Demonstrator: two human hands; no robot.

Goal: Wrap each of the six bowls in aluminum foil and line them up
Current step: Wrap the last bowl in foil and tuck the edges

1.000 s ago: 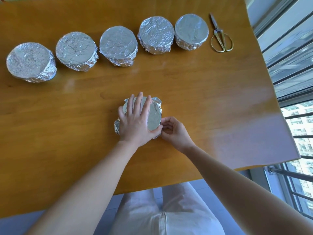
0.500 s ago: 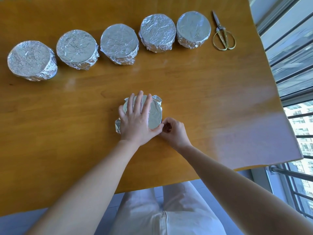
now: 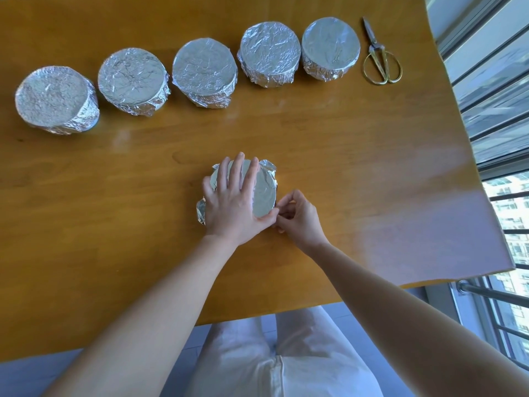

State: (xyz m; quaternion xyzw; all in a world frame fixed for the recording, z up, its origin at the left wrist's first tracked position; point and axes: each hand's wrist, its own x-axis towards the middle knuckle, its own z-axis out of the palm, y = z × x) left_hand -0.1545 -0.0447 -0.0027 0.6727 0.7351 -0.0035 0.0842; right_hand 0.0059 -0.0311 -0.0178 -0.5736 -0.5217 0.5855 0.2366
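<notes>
A foil-covered bowl (image 3: 264, 193) sits mouth-down in the middle of the wooden table (image 3: 372, 167). My left hand (image 3: 233, 202) lies flat on top of it with straight fingers, pressing it down. My right hand (image 3: 299, 217) is at the bowl's near right side, fingers curled, pinching the foil edge there. Loose foil corners stick out at the bowl's far right and near left. Several foil-wrapped bowls stand in a row along the far side, from the leftmost (image 3: 55, 100) to the rightmost (image 3: 330, 48).
Gold-handled scissors (image 3: 380, 57) lie shut at the right end of the row. The table's right edge runs beside a window with a railing (image 3: 492, 293). My legs in white trousers show below the near edge.
My right hand has shifted slightly along the bowl's near right side, its fingers working the foil. My left hand stays flat on the bowl. The row has not moved.
</notes>
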